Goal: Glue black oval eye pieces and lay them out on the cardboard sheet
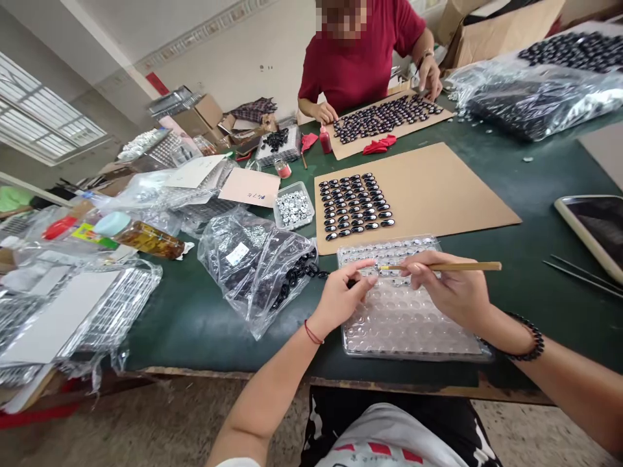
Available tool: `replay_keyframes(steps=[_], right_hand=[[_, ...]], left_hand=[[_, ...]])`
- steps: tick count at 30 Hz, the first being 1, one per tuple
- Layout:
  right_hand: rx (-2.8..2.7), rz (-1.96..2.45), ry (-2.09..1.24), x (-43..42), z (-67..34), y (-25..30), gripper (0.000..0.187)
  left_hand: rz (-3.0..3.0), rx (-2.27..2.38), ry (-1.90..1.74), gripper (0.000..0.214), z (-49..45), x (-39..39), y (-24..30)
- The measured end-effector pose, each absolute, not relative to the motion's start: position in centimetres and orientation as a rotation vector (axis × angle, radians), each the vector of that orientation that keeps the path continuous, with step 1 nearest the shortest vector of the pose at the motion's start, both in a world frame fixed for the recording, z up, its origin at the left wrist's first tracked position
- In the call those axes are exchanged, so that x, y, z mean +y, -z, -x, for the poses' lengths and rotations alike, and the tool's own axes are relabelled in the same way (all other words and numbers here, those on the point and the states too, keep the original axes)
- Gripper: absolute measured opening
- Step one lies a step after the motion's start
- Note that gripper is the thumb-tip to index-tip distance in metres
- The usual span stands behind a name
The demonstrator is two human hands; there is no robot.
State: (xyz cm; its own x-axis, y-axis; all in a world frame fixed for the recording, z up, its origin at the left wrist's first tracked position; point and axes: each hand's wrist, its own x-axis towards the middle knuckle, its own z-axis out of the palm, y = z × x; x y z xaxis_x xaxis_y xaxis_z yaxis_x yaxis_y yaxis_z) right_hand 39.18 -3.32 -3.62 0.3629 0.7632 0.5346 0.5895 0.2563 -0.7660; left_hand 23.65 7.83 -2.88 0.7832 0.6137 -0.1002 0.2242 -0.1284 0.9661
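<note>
My left hand (344,295) is pinched on a small dark oval piece (351,283) above the left edge of a clear plastic blister tray (413,324). My right hand (452,288) grips a thin wooden brush (448,266), held level with its tip pointing left toward the pinched piece. Both hands hover over the tray of clear domes. Behind the tray lies a brown cardboard sheet (438,188) with rows of glossy black oval pieces (354,204) on its left part.
A clear bag of black pieces (257,266) lies left of the tray. A small box of shiny bits (293,207) sits behind it. Across the green table (535,285) a person in a red shirt (360,58) works over another cardboard sheet. A tablet (594,227) and metal rods (579,272) lie right.
</note>
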Motion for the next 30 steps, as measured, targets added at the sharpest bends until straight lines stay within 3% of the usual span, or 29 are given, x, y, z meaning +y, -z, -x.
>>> replay_keyframes(steps=[7, 11, 16, 21, 30], right_hand=[[-1.128, 1.244, -0.378, -3.5, -38.7, 3.3, 0.015], [-0.951, 1.171, -0.387, -3.6, -39.3, 2.7, 0.018], [-0.996, 1.214, -0.421, -3.3, -39.2, 2.9, 0.017], [-1.146, 1.236, -0.310, -3.3, -38.8, 3.4, 0.016], [-1.585, 1.296, -0.034, -3.6, -38.7, 3.1, 0.016]], left_hand=[[-1.546, 0.658, -0.439, 0.025, -23.7, 8.3, 2.4], [-0.896, 0.669, -0.650, 0.021, -23.9, 12.6, 1.8], [-0.683, 0.679, -0.574, 0.015, -24.2, 13.1, 2.9], [-1.270, 0.814, -0.707, 0.025, -24.3, 9.6, 3.9], [-2.106, 0.784, -0.421, 0.019, -24.2, 8.2, 3.0]])
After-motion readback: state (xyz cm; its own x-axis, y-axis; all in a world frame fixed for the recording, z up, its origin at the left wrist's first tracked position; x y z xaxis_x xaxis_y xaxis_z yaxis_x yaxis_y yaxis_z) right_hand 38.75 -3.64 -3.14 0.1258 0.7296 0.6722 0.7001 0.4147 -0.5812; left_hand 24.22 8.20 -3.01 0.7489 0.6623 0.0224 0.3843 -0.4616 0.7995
